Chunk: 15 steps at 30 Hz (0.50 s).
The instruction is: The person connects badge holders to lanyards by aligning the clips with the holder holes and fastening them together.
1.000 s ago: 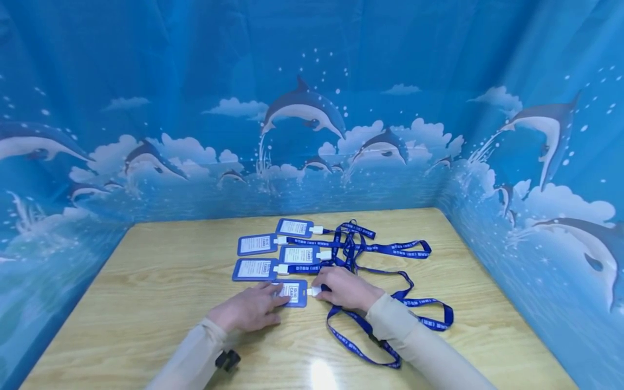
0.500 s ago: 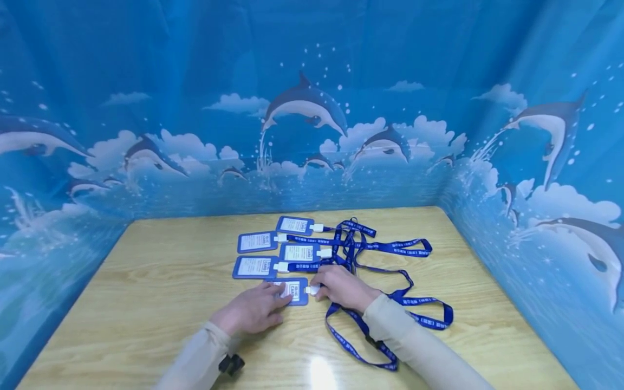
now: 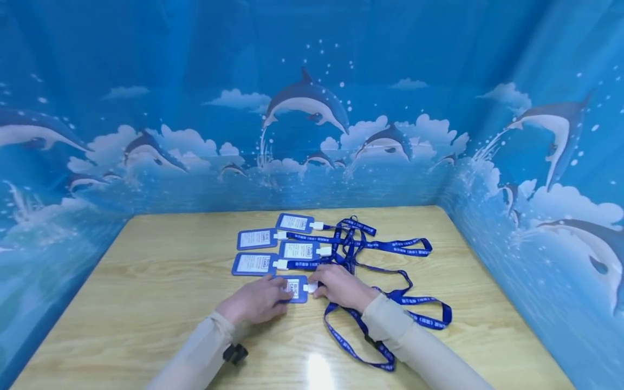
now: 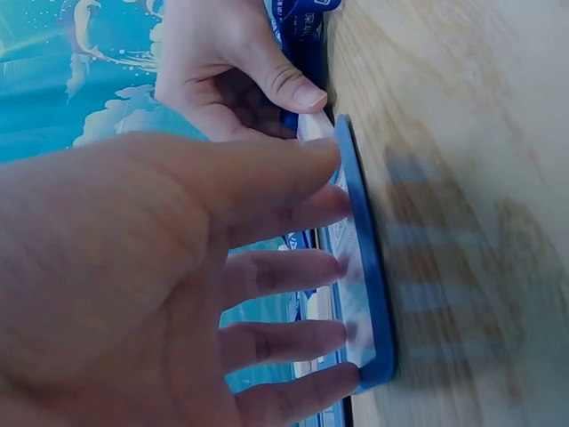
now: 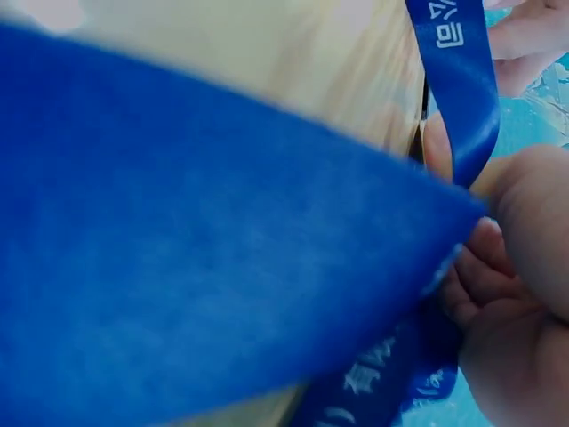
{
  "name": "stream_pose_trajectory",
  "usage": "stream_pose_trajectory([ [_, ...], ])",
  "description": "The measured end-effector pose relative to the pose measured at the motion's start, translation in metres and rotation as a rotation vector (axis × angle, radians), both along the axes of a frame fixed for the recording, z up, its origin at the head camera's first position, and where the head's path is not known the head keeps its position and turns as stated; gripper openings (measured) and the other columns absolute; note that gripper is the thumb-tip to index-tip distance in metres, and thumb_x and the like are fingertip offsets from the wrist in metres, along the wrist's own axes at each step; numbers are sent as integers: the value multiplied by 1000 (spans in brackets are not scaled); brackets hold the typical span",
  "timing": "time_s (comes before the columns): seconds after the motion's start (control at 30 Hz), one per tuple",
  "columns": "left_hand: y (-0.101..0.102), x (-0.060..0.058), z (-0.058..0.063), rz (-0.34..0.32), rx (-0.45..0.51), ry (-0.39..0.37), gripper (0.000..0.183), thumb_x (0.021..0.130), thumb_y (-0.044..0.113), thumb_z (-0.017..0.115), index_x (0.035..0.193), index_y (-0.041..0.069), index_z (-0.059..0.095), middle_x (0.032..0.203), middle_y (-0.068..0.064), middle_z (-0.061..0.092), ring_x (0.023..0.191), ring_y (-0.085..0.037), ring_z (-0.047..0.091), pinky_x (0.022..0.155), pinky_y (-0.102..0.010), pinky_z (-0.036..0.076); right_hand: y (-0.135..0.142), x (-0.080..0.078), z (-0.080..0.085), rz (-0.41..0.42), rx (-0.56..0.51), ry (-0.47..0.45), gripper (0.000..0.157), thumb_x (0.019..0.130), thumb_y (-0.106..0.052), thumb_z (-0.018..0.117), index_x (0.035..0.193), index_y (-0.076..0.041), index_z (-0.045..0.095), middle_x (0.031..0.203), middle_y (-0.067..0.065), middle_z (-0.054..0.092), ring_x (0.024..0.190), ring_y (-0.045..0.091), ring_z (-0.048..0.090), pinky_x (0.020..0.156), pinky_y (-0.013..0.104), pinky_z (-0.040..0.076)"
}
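In the head view a blue badge holder (image 3: 297, 295) with a white card lies flat at the front of the group. My left hand (image 3: 258, 300) rests its fingertips on the holder's left part; in the left wrist view its fingers (image 4: 284, 271) are extended, touching the card face. With thumb and fingers my right hand (image 3: 341, 287) pinches the white clip (image 3: 310, 288) at the holder's right end. The clip overlaps the holder's edge; whether it is hooked through is hidden. From that hand trails a blue lanyard (image 3: 358, 355), large and blurred in the right wrist view.
Several more badge holders, such as one at the left (image 3: 253, 264), lie behind with white clips attached. Their blue straps (image 3: 404, 247) tangle to the right. The wooden table (image 3: 161, 281) is bounded by a dolphin-print curtain (image 3: 219, 189) at the back and sides.
My left hand has shifted slightly right, covering more of the front badge holder. The white clip in my right hand has edged left, onto the holder's end. The other badges stay put.
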State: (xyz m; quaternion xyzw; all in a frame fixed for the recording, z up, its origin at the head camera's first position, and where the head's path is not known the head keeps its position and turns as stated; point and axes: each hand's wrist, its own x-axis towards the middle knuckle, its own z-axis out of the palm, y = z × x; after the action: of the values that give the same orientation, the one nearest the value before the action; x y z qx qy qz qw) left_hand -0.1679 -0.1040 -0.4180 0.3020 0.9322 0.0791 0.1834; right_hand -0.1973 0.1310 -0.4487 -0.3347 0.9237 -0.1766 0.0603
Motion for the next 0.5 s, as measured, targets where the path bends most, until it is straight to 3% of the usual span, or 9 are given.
stream_pose_trajectory([
  [0.1,0,-1,1,-7,16,-18,44,98,37,64,138,18,62,152,-10,51,145,-40,39,119,-57,36,6,4,7,5,30,30,34,91,-27,75,122,-12,72,117,1,69,108,16,65,96,31,57],
  [0.23,-1,-8,11,-3,71,-2,53,100,42,60,145,15,54,153,-13,48,143,-38,42,117,-56,39,26,12,34,-55,19,134,42,94,-33,71,130,-12,68,129,7,64,120,24,61,105,44,53],
  [0.33,-3,-20,27,21,157,131,62,102,49,54,152,14,45,158,-17,41,146,-40,38,117,-59,37,44,14,61,-155,-18,251,55,95,-42,68,141,-13,59,144,14,55,135,34,50,111,58,44],
  [0.4,-4,-29,40,36,196,266,69,101,57,49,155,14,40,162,-18,33,149,-43,30,119,-63,30,54,14,77,-225,-17,315,67,94,-49,66,150,-17,49,157,16,42,147,39,34,115,67,34],
  [0.5,-5,-41,53,53,178,439,81,97,71,42,158,18,35,168,-15,19,154,-43,15,123,-64,20,64,14,90,-287,4,357,81,93,-57,64,160,-24,31,169,15,17,155,42,8,119,72,19],
])
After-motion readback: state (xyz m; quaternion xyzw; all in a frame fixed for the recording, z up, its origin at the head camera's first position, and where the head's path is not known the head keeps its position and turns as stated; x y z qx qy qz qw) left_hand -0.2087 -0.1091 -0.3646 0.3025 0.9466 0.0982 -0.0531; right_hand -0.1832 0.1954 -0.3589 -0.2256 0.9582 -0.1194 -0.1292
